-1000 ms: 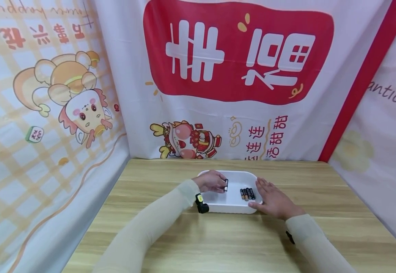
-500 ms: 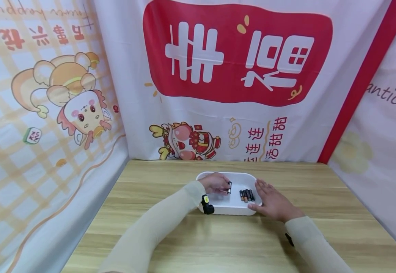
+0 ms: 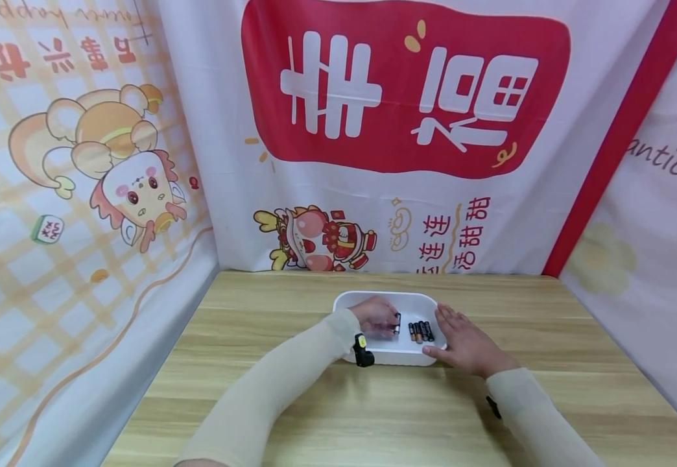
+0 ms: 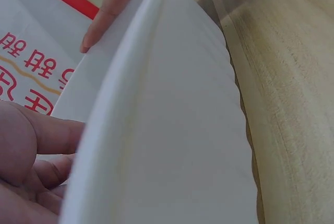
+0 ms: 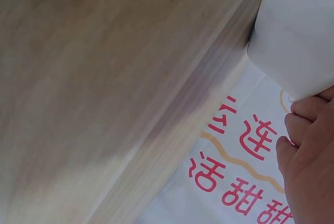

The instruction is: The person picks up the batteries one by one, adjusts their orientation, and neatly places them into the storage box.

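Shifting rightward since the earlier frame, the left hand is carrying a battery closer to the others, so the gap is narrowing and the piece seems to be nearing their row. Behind, a printed white curtain is hanging across the upper frame, and the wood-grain surface is stretching below it. In the lower middle, a white plastic tray is sitting on it, its raised rim walling in the batteries. The right hand is resting straight-fingered against the tray's right end, bounding that side; the left is reaching over the near-left rim, pinching its battery upright in the frame. Four dark batteries are lying side by side toward the tray's right end, leaving a thin strip of floor showing before the held one. Whether that one is touching the floor is remaining unclear.
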`<move>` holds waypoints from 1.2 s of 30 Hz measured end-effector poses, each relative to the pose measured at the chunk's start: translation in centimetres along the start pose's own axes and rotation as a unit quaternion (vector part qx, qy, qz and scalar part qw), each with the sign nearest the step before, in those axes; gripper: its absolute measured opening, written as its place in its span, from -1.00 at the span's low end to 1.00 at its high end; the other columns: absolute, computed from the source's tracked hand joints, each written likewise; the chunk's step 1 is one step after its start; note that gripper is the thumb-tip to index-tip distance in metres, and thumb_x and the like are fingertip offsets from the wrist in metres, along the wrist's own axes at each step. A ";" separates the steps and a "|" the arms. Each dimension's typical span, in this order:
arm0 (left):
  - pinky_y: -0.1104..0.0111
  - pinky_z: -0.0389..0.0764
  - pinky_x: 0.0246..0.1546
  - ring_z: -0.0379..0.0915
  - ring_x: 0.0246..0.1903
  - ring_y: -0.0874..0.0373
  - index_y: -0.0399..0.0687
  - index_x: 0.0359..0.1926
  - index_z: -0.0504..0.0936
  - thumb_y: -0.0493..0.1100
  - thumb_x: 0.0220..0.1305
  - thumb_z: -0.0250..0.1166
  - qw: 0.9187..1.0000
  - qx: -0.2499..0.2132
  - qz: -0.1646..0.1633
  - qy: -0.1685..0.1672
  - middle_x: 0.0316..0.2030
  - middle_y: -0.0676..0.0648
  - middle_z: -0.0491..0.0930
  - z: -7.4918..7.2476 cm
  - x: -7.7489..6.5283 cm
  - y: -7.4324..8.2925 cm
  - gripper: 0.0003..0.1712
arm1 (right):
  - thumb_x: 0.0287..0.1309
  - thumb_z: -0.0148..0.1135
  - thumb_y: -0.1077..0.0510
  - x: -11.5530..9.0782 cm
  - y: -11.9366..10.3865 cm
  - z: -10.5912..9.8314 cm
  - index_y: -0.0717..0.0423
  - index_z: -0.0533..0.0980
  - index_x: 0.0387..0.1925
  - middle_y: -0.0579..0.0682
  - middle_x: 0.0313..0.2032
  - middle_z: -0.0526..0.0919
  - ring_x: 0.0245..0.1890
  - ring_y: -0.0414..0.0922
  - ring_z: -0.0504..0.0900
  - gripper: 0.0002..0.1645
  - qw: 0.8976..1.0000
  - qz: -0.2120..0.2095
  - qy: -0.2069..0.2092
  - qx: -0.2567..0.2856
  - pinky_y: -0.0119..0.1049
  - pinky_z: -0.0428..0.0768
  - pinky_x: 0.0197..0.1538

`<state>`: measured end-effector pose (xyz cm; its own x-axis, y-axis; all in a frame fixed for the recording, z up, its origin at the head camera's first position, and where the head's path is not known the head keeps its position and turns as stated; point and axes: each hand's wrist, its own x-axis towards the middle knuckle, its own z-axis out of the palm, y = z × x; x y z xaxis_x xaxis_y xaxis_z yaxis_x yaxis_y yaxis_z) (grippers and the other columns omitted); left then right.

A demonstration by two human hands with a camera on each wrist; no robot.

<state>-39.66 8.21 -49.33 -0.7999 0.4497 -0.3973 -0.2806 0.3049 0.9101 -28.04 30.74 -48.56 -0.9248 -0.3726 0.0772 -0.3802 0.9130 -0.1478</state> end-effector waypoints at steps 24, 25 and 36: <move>0.39 0.68 -0.59 0.50 -0.67 0.12 -0.32 -0.53 0.57 -0.50 0.05 0.31 0.986 0.157 -0.017 0.062 -0.55 -0.15 0.59 2.8 0.5 0.4 -0.88 | 0.18 -0.17 -0.59 -0.1 0.1 0.0 0.36 0.01 0.45 0.22 0.47 -0.01 0.45 0.15 -0.03 0.24 1.000 -0.008 0.014 -0.001 0.07 0.02 0.45; 0.39 0.68 -0.60 0.51 -0.67 0.11 -0.32 -0.53 0.57 -0.50 0.05 0.30 0.985 0.160 -0.019 0.062 -0.55 -0.15 0.60 2.8 0.6 0.4 -0.89 | 0.18 -0.16 -0.58 -0.1 0.1 0.0 0.36 0.02 0.44 0.23 0.47 0.00 0.45 0.17 -0.03 0.24 1.000 -0.010 0.015 0.000 0.09 0.03 0.45; 0.35 0.68 -0.61 0.59 -0.62 0.05 -0.29 -0.48 0.54 -0.44 0.04 0.31 0.969 0.233 -0.028 0.083 -0.49 -0.16 0.57 3.2 1.6 0.6 -0.90 | 0.21 -0.07 -0.51 -0.1 -0.1 0.0 0.32 -0.03 0.46 0.19 0.49 -0.07 0.46 0.15 -0.07 0.19 1.000 0.000 0.005 0.008 0.08 -0.02 0.46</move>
<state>-39.39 11.76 -49.78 -0.8756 0.2913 -0.3854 -0.0881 0.6880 0.7204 -27.94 30.65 -48.53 -0.9245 -0.3709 0.0880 -0.3807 0.9102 -0.1628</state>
